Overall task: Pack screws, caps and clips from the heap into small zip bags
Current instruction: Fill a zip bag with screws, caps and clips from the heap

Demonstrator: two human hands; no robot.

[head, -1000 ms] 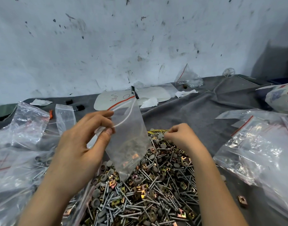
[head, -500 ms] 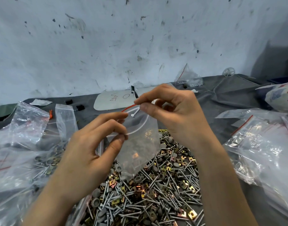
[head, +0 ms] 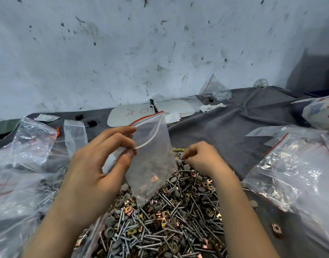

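A small zip bag (head: 150, 164) hung open over the heap (head: 169, 220) of screws, caps and clips.

The left hand (head: 96, 164) held the bag up by its side edge, pinching it between the thumb and fingers (head: 122, 135). The bag's mouth (the end with the red line) gaped open at the top, and a few little pieces sat inside. The right hand (head: 202, 157) was at the far end of the heap with its fingers curled in, but I could not tell if they pinched a piece. The heap lay on a grey surface (head: 225, 131). Big clear bags (head: 299, 164) lay at the right, and one loose clip (head: 276, 229) sat near them.
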